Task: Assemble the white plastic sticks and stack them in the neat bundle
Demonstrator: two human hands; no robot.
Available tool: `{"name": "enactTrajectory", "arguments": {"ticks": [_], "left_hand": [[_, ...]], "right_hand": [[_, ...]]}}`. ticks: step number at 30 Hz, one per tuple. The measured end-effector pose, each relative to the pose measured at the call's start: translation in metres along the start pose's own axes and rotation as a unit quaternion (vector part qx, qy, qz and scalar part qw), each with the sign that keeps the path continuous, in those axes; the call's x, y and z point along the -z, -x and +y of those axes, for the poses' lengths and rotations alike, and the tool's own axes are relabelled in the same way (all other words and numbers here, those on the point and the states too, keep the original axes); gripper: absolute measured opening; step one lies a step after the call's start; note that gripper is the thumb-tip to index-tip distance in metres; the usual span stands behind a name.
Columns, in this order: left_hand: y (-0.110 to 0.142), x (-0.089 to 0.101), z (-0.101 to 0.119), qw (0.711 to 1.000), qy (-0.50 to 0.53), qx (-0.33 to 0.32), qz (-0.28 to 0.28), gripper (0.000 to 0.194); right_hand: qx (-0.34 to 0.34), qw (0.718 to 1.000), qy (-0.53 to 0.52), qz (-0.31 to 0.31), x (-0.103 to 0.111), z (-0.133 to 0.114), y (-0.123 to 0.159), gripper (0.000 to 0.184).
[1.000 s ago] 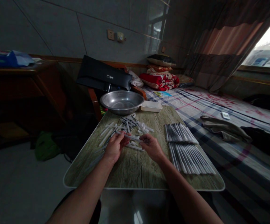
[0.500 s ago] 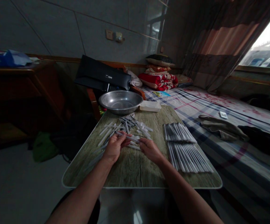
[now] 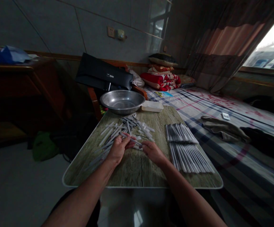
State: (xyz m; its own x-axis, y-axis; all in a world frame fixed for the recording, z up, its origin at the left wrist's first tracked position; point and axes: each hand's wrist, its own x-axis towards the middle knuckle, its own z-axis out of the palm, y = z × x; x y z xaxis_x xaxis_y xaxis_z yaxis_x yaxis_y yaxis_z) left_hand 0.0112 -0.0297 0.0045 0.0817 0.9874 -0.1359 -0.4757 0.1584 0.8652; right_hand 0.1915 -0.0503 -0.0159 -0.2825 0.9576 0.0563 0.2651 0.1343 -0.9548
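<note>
Between my two hands, above the middle of the table, is a slim whitish pen (image 3: 136,142). My left hand (image 3: 118,149) is closed around its left part, thumb on top. At its right end, the fingertips of my right hand (image 3: 152,152) pinch it. Just beyond my hands lies a loose heap of white tubes (image 3: 107,130), dark thin sticks (image 3: 128,122) and small white caps (image 3: 145,128). To the right of my right hand, many similar pens (image 3: 189,157) lie side by side in two overlapping rows.
A steel basin (image 3: 122,102) and a shallow white tray (image 3: 152,106) stand at the far edge of the wood-patterned table (image 3: 137,176). Along the right runs a bed (image 3: 186,104) with a plaid sheet. A chair holding a black case (image 3: 103,74) is behind the basin.
My hands stay close together on the pen. The right end of the pen tilts slightly lower, and the whole view has shifted a little. The rows and the heap look the same.
</note>
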Motion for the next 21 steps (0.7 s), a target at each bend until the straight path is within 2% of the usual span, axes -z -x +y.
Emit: {"name": "enactTrajectory", "arguments": {"ticks": [7,12,17,19,21], "left_hand": [[0.002,-0.002,-0.004,1.0,-0.008,-0.005,-0.015,0.029],[0.002,0.0,-0.003,0.998,-0.015,0.008,-0.068,0.033],[0.005,-0.001,-0.003,0.985,-0.069,0.024,-0.154,0.033],[0.005,0.0,-0.003,0.984,-0.082,0.017,-0.158,0.034],[0.003,0.0,-0.002,0.986,-0.087,0.002,-0.141,0.035]], "right_hand": [[-0.033,0.999,-0.039,0.003,0.005,-0.007,0.008,0.021],[-0.035,0.998,0.03,-0.045,0.01,-0.013,0.015,0.019],[0.063,0.988,0.135,-0.043,0.016,-0.018,0.02,0.011],[0.058,0.986,0.156,-0.03,0.024,-0.022,0.023,0.013],[0.023,0.986,0.163,-0.015,0.036,-0.027,0.026,0.019]]}}
